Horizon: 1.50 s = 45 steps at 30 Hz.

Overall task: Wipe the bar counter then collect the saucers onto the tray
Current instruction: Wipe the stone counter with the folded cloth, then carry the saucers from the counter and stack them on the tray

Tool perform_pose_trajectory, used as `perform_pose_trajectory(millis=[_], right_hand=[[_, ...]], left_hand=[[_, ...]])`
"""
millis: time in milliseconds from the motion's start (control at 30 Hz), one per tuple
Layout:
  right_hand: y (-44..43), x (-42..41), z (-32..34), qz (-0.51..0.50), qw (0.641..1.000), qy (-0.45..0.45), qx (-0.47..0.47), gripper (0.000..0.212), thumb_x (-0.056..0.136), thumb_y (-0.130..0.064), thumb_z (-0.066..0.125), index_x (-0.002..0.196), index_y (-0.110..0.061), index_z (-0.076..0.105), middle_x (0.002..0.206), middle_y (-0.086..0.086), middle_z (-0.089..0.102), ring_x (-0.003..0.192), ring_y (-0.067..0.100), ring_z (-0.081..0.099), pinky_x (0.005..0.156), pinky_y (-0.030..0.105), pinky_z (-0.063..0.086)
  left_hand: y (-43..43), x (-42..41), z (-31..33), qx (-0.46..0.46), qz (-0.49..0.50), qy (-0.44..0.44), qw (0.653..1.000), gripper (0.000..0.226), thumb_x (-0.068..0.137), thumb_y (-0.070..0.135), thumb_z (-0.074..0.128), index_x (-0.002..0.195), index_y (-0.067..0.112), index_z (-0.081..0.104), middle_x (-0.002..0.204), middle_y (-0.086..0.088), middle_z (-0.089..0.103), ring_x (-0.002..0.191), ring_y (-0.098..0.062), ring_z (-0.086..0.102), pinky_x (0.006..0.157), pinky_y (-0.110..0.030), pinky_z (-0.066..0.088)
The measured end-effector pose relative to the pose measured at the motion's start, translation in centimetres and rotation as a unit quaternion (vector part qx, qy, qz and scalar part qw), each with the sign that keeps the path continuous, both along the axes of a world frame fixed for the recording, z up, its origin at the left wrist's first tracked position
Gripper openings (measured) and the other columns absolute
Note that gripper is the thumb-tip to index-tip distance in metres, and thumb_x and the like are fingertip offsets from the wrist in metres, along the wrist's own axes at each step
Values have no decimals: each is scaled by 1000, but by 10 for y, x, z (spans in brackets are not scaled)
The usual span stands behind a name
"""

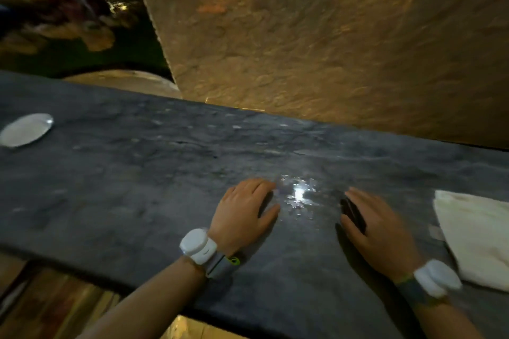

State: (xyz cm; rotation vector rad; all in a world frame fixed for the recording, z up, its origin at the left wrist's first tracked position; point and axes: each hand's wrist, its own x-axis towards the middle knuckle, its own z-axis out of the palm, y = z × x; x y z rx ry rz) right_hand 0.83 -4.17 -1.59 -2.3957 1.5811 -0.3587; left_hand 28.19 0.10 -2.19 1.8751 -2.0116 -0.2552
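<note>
Both hands flat on counter (137,173), fingers spread, gripping nothing: left hand (245,209), right hand (377,231). Cloth (479,234) beside right; saucer (26,129) far left.

Both bare forearms reach forward from the lower edge of the view over the bar counter (137,187), the landmark here. The left hand (242,209) lies palm down on it, fingers together and extended, thumb spread toward the right. The right hand (374,231) lies beside it, also palm down with fingers extended, slightly apart from the left. Each wrist carries a white band-mounted device (197,246).
</note>
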Motion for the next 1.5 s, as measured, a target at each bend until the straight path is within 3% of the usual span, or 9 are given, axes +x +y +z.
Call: perform_pose_trajectory(millis=[233,467,567,800,933,1033,1233,1433,1500], right_hand=[[15,105,-3,52,998,2,25,42,89,-26,64,127,-8,59,126,13,63,118,29,56,99,35,34],[40,231,-1,85,996,6,21,46,91,-38,57,129,-13,57,127,8,64,117,24,56,101,42,42],[55,282,-3,100,995,15,25,54,90,-49,46,133,-17,53,131,5,61,121,21,54,104,40,40],[86,381,3,102,995,-10,12,46,89,-39,61,131,-19,56,127,4,63,116,21,57,95,29,34],[100,436,13,125,991,-34,21,47,88,-38,63,131,-21,56,116,1,67,102,17,62,89,32,48],[103,475,19,144,988,-59,17,45,86,-32,68,129,-23,59,104,-5,71,86,11,65,80,28,52],[87,544,20,187,976,-87,72,43,88,-41,59,129,-28,57,94,-15,69,83,1,63,78,19,49],[53,612,16,194,968,-129,96,35,89,-34,64,123,-23,62,90,-9,75,77,5,67,70,14,47],[39,631,16,191,964,-134,125,38,90,-37,62,125,-23,60,93,-7,74,78,5,67,72,18,49]], left_hand=[[61,109,7,-16,112,-1,994,38,87,44,55,122,28,57,116,8,63,108,-16,58,86,-30,47],[114,228,5,-11,168,4,986,43,88,52,46,127,32,49,120,10,59,112,-13,53,90,-31,46],[131,277,5,-20,171,3,985,46,89,53,44,129,31,48,122,9,57,115,-13,52,92,-31,45],[163,367,9,-34,186,33,981,43,87,50,48,126,31,48,124,9,58,118,-14,52,93,-35,47],[174,413,9,-26,197,49,979,45,90,50,49,130,31,45,127,11,56,117,-12,51,93,-29,46],[177,441,10,-26,221,82,971,43,89,50,51,128,34,44,126,14,55,113,-11,54,85,-27,46],[173,487,13,-26,281,158,946,38,85,52,51,121,39,45,109,17,61,80,-2,59,78,-33,54],[158,533,10,-10,322,249,913,38,86,38,63,122,32,51,85,23,66,77,2,63,71,-21,53],[148,550,13,26,329,333,883,41,85,33,67,122,26,52,88,16,70,75,-7,68,63,-24,53]])
